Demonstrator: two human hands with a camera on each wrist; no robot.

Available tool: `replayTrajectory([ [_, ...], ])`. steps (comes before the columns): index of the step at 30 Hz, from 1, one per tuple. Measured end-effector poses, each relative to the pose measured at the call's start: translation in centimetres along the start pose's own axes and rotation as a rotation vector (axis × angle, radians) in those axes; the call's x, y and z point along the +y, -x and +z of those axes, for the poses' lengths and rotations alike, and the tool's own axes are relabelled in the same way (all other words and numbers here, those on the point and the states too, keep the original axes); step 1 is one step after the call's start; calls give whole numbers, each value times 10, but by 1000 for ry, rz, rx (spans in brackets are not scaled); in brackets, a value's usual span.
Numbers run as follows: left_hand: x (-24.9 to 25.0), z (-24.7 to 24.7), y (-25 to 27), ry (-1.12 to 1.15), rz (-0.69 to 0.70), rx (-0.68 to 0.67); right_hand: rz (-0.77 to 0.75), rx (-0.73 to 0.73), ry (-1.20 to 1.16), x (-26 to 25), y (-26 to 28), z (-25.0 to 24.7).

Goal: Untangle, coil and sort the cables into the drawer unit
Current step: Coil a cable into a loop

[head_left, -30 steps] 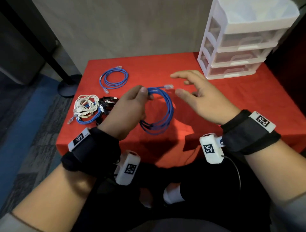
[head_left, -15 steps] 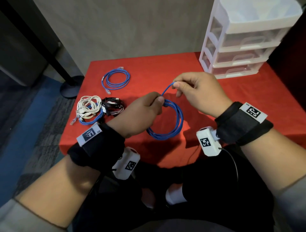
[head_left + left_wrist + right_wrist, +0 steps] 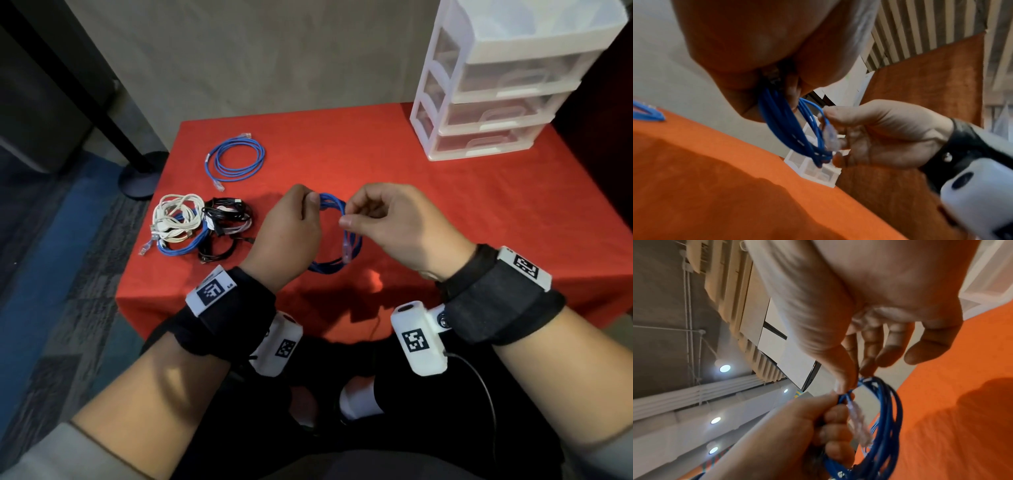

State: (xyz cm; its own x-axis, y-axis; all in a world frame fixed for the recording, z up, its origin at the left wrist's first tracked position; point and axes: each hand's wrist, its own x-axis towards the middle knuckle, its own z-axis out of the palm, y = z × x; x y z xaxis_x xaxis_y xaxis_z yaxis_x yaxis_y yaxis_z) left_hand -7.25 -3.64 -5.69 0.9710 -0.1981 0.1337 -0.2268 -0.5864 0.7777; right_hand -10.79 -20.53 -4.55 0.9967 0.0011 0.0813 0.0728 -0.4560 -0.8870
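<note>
A coiled blue network cable (image 3: 352, 246) hangs over the red tablecloth between my hands. My left hand (image 3: 291, 233) grips the bundle of loops (image 3: 781, 123) at its top. My right hand (image 3: 387, 219) pinches the cable's loose end between thumb and forefinger, and the clear plug (image 3: 346, 250) (image 3: 831, 138) (image 3: 859, 425) dangles just below that pinch. A second blue coil (image 3: 236, 161) lies flat at the back left. A tangle of white, blue and black cables (image 3: 198, 226) sits at the left edge. The white drawer unit (image 3: 507, 85) stands at the back right, drawers closed.
The small table under the red cloth (image 3: 445, 205) ends close to my lap at the front and at the tangle on the left. A dark stand base (image 3: 140, 174) sits on the floor beyond the left edge. A beige wall rises behind.
My right hand went from open to pinching the cable end, then carried it down beside the coil. The plug now hangs downward. My left hand kept its hold on the coil.
</note>
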Motion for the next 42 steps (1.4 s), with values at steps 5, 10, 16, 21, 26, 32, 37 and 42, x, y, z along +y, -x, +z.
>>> replayTrajectory([
  [5, 12, 1, 2, 434, -234, -91, -127, 140, 84, 2, 1, 9],
  [10, 20, -12, 0, 523, -221, -206, -149, 81, 34, 3, -1, 5],
  [16, 8, -21, -1, 539, -238, -187, -30, -92, -184, 5, -1, -4],
  [21, -19, -17, 5, 315, -143, -190, 26, -57, -204, 21, -5, 4],
  [26, -51, -37, 1, 167, -127, -179, 69, -63, -212, 36, -9, 15],
  [32, -104, -86, -31, -219, -149, 80, 152, -121, -169, 51, -5, 21],
  [37, -128, -97, -45, -407, -194, 102, 159, -193, -165, 55, 0, 28],
  [42, -126, -91, -56, -522, -109, 79, 172, -193, -141, 62, 0, 29],
])
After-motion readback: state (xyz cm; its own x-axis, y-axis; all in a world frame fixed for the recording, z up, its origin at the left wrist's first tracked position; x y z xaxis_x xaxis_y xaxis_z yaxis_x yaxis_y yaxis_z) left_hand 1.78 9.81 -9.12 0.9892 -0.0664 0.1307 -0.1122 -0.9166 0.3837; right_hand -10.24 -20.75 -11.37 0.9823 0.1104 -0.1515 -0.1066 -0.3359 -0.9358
